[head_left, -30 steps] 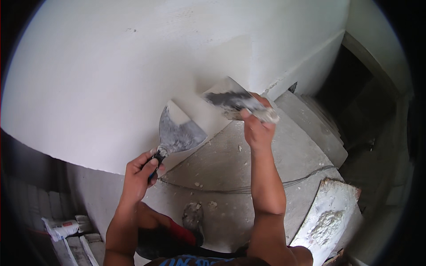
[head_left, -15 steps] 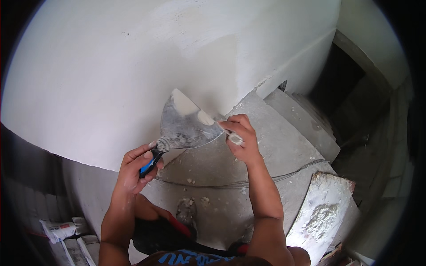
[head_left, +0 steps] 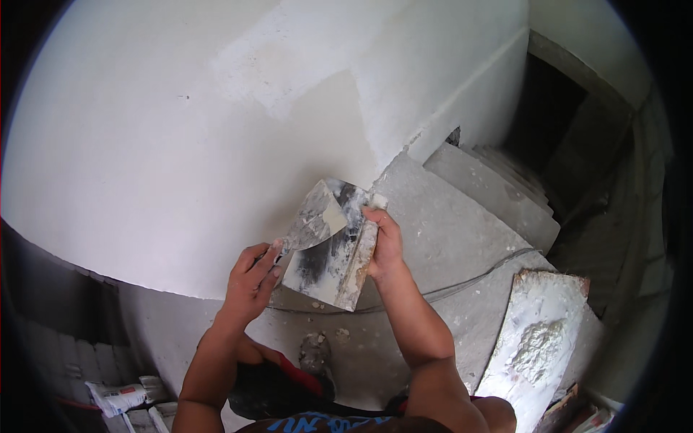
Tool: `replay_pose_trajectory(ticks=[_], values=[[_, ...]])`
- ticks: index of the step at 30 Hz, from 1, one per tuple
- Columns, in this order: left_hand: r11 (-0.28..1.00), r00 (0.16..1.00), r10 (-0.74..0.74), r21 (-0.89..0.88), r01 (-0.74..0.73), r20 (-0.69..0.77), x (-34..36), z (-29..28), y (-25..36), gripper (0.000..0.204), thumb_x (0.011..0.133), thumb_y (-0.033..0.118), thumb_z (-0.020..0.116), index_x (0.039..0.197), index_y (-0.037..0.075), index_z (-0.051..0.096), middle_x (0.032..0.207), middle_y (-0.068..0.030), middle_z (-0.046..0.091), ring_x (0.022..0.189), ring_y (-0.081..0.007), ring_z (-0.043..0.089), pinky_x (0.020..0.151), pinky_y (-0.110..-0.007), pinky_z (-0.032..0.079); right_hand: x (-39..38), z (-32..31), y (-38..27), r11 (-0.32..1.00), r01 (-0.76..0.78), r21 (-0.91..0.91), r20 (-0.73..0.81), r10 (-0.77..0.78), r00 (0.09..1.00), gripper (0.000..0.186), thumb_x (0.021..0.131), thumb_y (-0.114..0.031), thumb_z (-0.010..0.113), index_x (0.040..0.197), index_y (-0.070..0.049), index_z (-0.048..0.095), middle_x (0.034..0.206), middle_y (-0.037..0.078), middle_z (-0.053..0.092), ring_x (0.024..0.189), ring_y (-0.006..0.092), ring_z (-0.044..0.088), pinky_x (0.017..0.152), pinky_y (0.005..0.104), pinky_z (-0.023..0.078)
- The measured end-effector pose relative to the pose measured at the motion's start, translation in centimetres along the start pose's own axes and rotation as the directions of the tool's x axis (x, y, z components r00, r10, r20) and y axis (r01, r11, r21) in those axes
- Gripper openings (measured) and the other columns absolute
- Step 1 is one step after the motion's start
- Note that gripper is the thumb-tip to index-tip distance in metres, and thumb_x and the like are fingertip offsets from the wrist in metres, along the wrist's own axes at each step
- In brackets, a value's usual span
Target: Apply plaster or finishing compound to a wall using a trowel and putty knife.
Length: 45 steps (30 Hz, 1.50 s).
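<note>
My left hand (head_left: 254, 278) is closed round the handle of a wide putty knife (head_left: 312, 216). Its fan-shaped blade is smeared with pale putty, thickest along the right-hand edge, and lies over the face of a trowel. That rectangular plastering trowel (head_left: 317, 270) has a dark face streaked with white, and a crusted bar runs along its right side. My right hand (head_left: 386, 242) grips it by that side, thumb over the top; the other fingers are mostly hidden behind it. Beyond both tools rises a white wall (head_left: 180, 195) with a darker, freshly coated patch (head_left: 303, 137).
A putty-covered board (head_left: 498, 346) bearing a heap of putty (head_left: 540, 350) lies at the lower right. A thin cable (head_left: 469, 280) crosses the concrete floor (head_left: 426, 224). Steps (head_left: 491, 187) descend on the right into a dark opening. A white bag (head_left: 119, 397) lies at the lower left.
The trowel has turned from nearly edge-on to show its broad face. The putty knife has swung to the right and now lies across it. The view has shifted slightly.
</note>
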<state>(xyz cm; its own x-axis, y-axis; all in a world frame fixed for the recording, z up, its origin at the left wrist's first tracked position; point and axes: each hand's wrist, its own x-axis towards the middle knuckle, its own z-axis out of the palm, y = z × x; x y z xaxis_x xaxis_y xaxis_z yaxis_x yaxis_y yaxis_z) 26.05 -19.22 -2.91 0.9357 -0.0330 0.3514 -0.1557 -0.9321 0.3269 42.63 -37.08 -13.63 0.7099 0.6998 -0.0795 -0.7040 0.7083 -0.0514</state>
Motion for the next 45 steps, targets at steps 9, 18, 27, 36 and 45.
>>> replay_pose_trajectory(ticks=[9,18,27,36,45], values=[[0.981,0.985,-0.171,0.085,0.172,-0.018,-0.2,0.8,-1.2,0.048,0.091,0.004,0.063,0.138,0.008,0.057,0.11,-0.0168,0.061,0.084,-0.0316,0.064,0.074,-0.038,0.053,-2.5,3.7,-1.1,0.993,0.111,-0.04,0.205,-0.101,0.974,0.035,0.088,-0.017,0.054,0.114,0.006,0.062,0.104,0.02,0.07,0.09,0.0292,0.071,0.08,0.0399,0.059],[0.93,0.895,-0.367,0.104,0.353,0.254,-2.9,-1.2,-0.6,0.047,0.092,0.012,0.063,0.139,0.01,0.055,0.101,-0.0169,0.064,0.082,-0.0367,0.066,0.075,-0.043,0.053,12.0,9.4,-11.2,-0.099,0.543,-0.834,0.436,-0.719,0.54,0.034,0.082,-0.009,0.06,0.114,-0.001,0.067,0.083,0.007,0.068,0.075,0.0142,0.061,0.072,0.029,0.05],[0.888,0.838,-0.455,0.077,0.454,0.302,-3.8,-2.2,-3.4,0.047,0.091,0.011,0.065,0.137,0.009,0.057,0.1,-0.0174,0.064,0.084,-0.0359,0.066,0.076,-0.043,0.053,17.4,10.2,-7.6,-0.319,0.308,-0.897,0.441,-0.702,0.559,0.042,0.081,-0.012,0.058,0.122,-0.007,0.066,0.111,0.014,0.067,0.093,0.03,0.065,0.086,0.0392,0.051],[0.896,0.849,-0.431,0.034,0.442,0.306,-3.2,-1.7,-3.8,0.045,0.09,0.009,0.066,0.135,0.008,0.059,0.099,-0.0171,0.065,0.083,-0.0346,0.066,0.075,-0.04,0.053,11.6,10.4,0.5,-0.41,0.427,-0.806,0.591,-0.525,0.612,0.042,0.081,-0.014,0.065,0.123,-0.01,0.064,0.117,0.016,0.066,0.107,0.0341,0.063,0.094,0.0415,0.051],[0.878,0.835,-0.461,0.019,0.479,0.3,-3.8,-2.2,-3.1,0.046,0.09,0.008,0.065,0.135,0.008,0.058,0.097,-0.017,0.065,0.081,-0.0344,0.066,0.074,-0.04,0.052,16.7,12.6,-8.9,-0.316,0.296,-0.901,0.432,-0.705,0.563,0.032,0.083,-0.017,0.06,0.113,-0.006,0.068,0.102,0.018,0.07,0.09,0.0371,0.067,0.083,0.0426,0.054]])
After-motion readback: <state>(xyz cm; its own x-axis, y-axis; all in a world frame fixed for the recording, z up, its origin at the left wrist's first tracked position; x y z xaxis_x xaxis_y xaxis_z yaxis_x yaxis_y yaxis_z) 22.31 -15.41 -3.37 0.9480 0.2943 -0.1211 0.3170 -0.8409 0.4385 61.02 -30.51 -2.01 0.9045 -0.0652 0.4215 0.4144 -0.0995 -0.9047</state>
